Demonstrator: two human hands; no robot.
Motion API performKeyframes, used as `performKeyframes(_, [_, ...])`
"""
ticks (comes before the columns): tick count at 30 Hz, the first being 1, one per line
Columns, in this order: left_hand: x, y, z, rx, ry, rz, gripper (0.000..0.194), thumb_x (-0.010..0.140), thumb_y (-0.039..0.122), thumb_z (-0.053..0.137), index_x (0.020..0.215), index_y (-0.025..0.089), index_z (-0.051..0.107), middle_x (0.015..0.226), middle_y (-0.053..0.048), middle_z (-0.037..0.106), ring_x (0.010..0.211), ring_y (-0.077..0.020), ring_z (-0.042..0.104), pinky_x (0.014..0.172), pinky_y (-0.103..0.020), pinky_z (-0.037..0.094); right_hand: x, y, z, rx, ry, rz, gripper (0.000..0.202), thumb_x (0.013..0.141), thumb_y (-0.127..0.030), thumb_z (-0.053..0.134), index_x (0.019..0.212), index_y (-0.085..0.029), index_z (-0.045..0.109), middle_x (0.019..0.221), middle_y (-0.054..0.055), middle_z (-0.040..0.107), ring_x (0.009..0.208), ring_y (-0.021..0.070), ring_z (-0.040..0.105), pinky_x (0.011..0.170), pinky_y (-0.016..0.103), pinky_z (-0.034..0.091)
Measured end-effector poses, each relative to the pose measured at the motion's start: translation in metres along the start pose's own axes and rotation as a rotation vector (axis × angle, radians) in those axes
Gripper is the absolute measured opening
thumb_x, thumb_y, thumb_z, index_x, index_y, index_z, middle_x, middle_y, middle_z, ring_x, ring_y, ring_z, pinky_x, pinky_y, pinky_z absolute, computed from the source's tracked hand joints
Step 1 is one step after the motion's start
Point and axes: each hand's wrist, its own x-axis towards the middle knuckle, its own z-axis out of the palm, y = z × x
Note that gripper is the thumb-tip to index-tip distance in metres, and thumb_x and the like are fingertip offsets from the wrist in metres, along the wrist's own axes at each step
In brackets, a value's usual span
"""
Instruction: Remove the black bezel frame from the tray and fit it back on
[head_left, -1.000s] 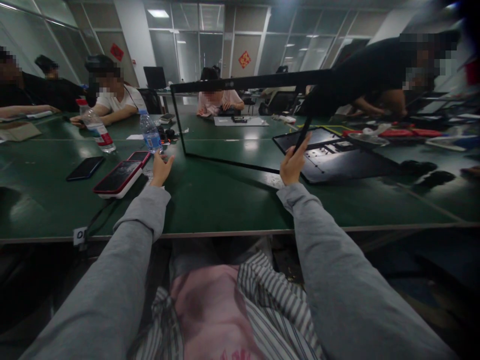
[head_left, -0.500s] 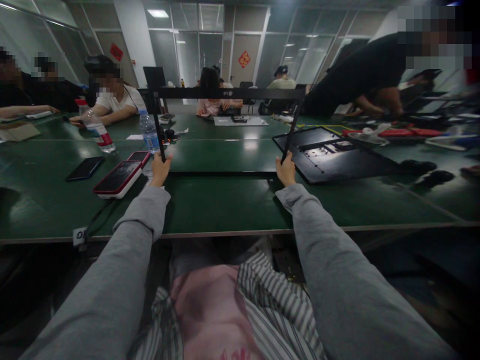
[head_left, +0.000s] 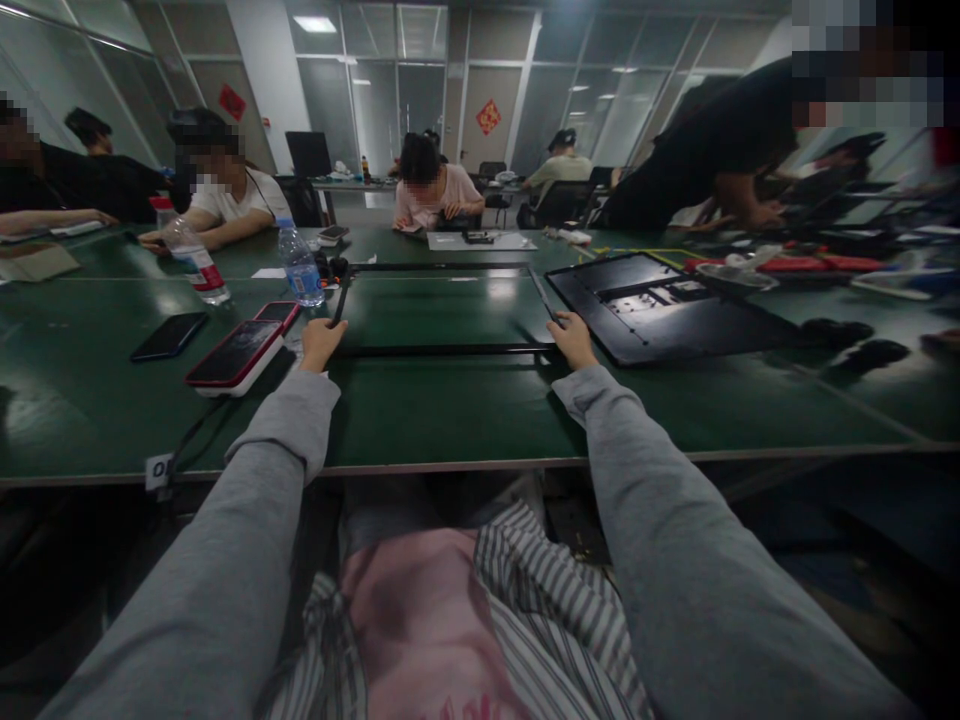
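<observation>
Between my hands is a thin black monitor bezel (head_left: 450,350), an open rectangular frame. It is tilted low over the green table (head_left: 457,420), its far bar near the tabletop; whether it touches I cannot tell. My left hand (head_left: 321,343) is closed on its left side bar, and my right hand (head_left: 574,340) grips the right one. Just right of my right hand lies a black monitor back panel (head_left: 667,310) with its inner side up. Left of my left hand are a phone in a red-edged case on a white block (head_left: 238,352) and a dark phone (head_left: 169,337).
Two plastic bottles stand at the left, one with a red label (head_left: 199,265) and one with a blue label (head_left: 300,265). A light sheet with small parts (head_left: 480,241) lies across the table before a seated person. Another person leans over the table at right.
The bezel's far bar has swung down and away from me, from upright to nearly flat. My hands have stayed at almost the same place, still holding its sides.
</observation>
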Motion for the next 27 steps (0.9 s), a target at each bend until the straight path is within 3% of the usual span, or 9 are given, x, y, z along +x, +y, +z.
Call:
performKeyframes(7, [-0.004, 0.000, -0.001, 0.027, -0.012, 0.020, 0.041, 0.093, 0.043, 0.058, 0.115, 0.015, 0.079, 0.121, -0.014, 0.076, 0.119, -0.0298, 0.067, 0.095, -0.033, 0.049, 0.006, 0.008, 0.006, -0.006, -0.100, 0.004, 0.044, 0.082, -0.030, 0.053, 0.120, -0.011, 0.067, 0.098, 0.016, 0.075, 0.100, 0.0301, 0.071, 0.102, 0.048, 0.053])
performKeyframes(13, [-0.008, 0.004, -0.001, 0.091, -0.029, 0.036, 0.042, 0.096, 0.045, 0.055, 0.115, 0.016, 0.079, 0.119, -0.015, 0.076, 0.117, -0.0305, 0.068, 0.093, -0.034, 0.050, 0.003, 0.008, 0.005, -0.036, -0.060, -0.057, 0.044, 0.086, -0.034, 0.053, 0.123, -0.015, 0.066, 0.128, 0.019, 0.070, 0.122, 0.0302, 0.065, 0.110, 0.048, 0.049])
performKeyframes(17, [-0.016, 0.007, -0.004, 0.141, -0.023, 0.061, 0.044, 0.097, 0.048, 0.054, 0.118, 0.017, 0.078, 0.123, -0.017, 0.074, 0.120, -0.0330, 0.066, 0.097, -0.038, 0.050, -0.001, 0.005, 0.002, -0.120, -0.075, -0.070, 0.047, 0.089, -0.033, 0.049, 0.129, -0.014, 0.064, 0.134, 0.020, 0.067, 0.130, 0.0314, 0.061, 0.113, 0.050, 0.046])
performKeyframes(24, [-0.025, 0.014, -0.011, 0.139, -0.078, 0.007, 0.044, 0.097, 0.048, 0.055, 0.123, 0.019, 0.076, 0.125, -0.016, 0.074, 0.119, -0.0323, 0.066, 0.094, -0.038, 0.050, -0.004, 0.007, 0.001, -0.203, -0.116, -0.040, 0.042, 0.091, -0.040, 0.052, 0.124, -0.018, 0.068, 0.124, 0.018, 0.072, 0.124, 0.0349, 0.063, 0.109, 0.055, 0.048])
performKeyframes(27, [-0.025, 0.014, -0.011, 0.132, -0.092, 0.004, 0.044, 0.097, 0.048, 0.056, 0.122, 0.019, 0.077, 0.124, -0.016, 0.074, 0.117, -0.0328, 0.068, 0.092, -0.038, 0.050, -0.003, 0.009, 0.003, -0.208, -0.111, -0.018, 0.040, 0.090, -0.036, 0.054, 0.123, -0.018, 0.068, 0.123, 0.017, 0.073, 0.121, 0.0342, 0.064, 0.109, 0.055, 0.047])
